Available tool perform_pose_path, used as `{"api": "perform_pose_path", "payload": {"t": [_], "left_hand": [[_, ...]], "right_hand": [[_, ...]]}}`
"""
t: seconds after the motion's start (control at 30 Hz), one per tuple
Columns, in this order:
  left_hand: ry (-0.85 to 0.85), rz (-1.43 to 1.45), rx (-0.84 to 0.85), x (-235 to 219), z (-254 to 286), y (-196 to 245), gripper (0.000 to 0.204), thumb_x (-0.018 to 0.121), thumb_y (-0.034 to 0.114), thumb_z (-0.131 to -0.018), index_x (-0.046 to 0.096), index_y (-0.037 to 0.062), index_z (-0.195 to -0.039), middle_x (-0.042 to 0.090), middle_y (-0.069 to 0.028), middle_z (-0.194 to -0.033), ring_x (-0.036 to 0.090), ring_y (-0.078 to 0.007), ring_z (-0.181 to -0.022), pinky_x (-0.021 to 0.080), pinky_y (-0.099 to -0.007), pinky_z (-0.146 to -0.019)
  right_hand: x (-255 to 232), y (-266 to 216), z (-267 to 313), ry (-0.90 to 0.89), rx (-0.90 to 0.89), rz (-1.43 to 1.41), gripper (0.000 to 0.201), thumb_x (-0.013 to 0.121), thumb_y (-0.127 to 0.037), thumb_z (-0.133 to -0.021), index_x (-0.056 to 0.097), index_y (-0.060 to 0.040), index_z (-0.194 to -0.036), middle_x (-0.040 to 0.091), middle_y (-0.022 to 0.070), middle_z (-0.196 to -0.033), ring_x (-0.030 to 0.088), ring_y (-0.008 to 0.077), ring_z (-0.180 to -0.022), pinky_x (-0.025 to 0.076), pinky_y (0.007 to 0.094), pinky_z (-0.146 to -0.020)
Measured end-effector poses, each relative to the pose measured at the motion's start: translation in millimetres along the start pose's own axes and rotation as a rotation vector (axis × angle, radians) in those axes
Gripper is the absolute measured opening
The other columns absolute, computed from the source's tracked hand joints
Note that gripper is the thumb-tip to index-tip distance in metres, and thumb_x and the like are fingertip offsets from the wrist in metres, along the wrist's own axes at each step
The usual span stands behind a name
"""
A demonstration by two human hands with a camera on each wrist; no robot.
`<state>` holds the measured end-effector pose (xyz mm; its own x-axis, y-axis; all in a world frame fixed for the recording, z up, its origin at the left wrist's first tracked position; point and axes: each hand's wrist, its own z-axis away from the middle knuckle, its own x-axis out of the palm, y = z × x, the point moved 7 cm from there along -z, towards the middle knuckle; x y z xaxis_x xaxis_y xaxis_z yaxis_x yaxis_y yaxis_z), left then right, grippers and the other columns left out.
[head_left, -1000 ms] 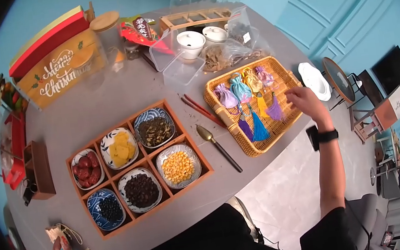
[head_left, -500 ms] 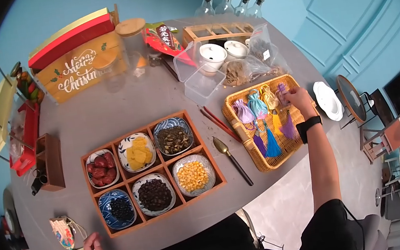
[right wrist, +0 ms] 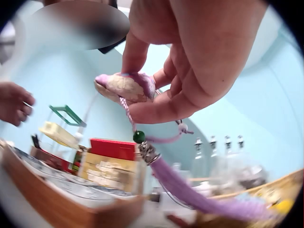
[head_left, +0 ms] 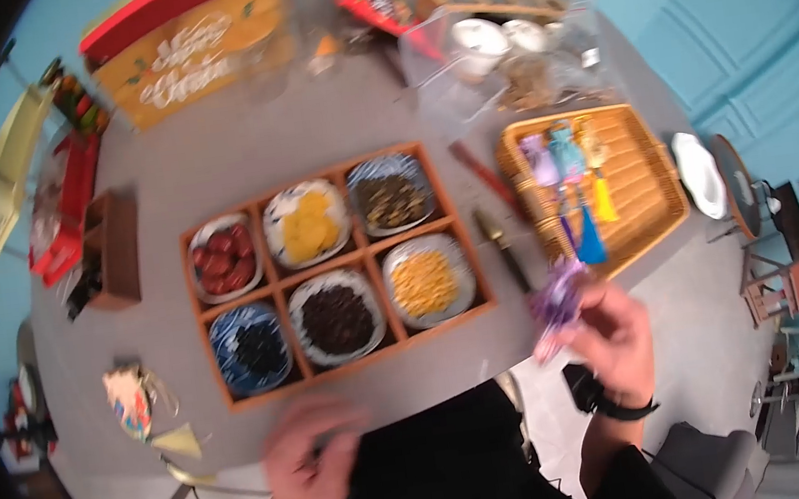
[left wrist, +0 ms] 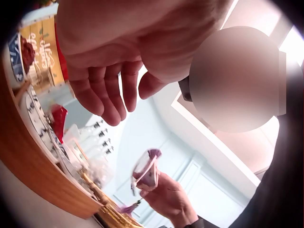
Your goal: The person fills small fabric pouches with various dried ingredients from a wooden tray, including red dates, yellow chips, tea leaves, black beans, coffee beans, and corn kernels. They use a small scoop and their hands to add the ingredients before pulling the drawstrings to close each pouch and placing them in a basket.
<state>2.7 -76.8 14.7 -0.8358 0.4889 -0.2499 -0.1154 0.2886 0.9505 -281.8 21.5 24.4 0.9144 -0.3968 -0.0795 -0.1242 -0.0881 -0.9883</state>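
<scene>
My right hand (head_left: 618, 337) pinches a purple drawstring sachet (right wrist: 126, 88) between thumb and fingers, in front of the wicker basket (head_left: 650, 196). From the sachet hang a green bead and a long lilac tassel (right wrist: 190, 192). In the basket lie a lilac sachet (head_left: 538, 160), a blue sachet (head_left: 565, 152) and a yellow sachet (head_left: 593, 143), each with its tassel. My left hand (head_left: 312, 463) holds nothing and hovers at the table's front edge, its fingers loosely bent in the left wrist view. Left of it, a cream embroidered sachet (head_left: 126, 398) lies on the table.
A six-part wooden tray (head_left: 457, 217) holds bowls of red dates, yellow slices, dried herbs, black beans, dark pieces and corn kernels. Between tray and basket lies a small scoop (head_left: 499, 241). Clear plastic boxes (head_left: 439, 93) and white lidded pots (head_left: 479, 47) stand behind.
My right hand has lifted the purple sachet out of the basket and brought it toward my body. My left hand has moved right, away from the cream sachet. The head view has shifted.
</scene>
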Motion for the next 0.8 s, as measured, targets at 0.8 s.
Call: {"api": "perform_pose_path", "payload": {"t": [0.8], "left_hand": [[0.135, 0.024, -0.434, -13, 47, -36, 0.019, 0.066, -0.005, -0.083, 0.062, 0.0013, -0.100, 0.064, -0.0049, -0.088, 0.063, -0.0107, -0.074, 0.049, -0.0236, -0.067]], "right_hand": [[184, 23, 27, -0.457, 0.115, 0.165, 0.042, 0.073, 0.001, -0.077, 0.058, 0.0003, -0.117, 0.060, 0.0109, -0.085, 0.063, 0.0228, -0.074, 0.052, 0.0322, -0.064]]}}
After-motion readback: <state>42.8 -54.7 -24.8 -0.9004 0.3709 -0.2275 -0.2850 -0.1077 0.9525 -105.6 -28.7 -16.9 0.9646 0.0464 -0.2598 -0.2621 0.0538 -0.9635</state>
